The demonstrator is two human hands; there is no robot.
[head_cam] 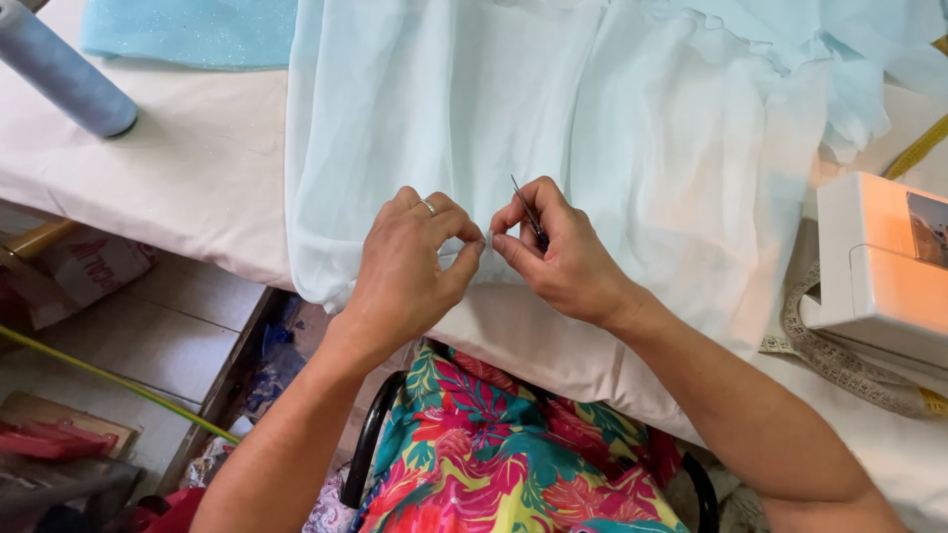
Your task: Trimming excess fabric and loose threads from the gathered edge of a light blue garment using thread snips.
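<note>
Both hands (484, 252) pinching pale-blue fabric (592, 138), needle (526, 209)

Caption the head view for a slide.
Both hands, left and right, pinch a sheer pale-blue fabric; right holds a thin metal tool.

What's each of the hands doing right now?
Left hand: closed, pinching the pale blue fabric edge.
Right hand: closed, pinching fabric, holding a thin metal tool.

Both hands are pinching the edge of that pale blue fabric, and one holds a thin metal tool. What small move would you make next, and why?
Probably ease the thin metal tool in the right hand down to the pinched spot. The left hand and the right fingertips already grip the pale blue fabric at its edge, holding it taut, while the tool's tip points away, unused.
</note>
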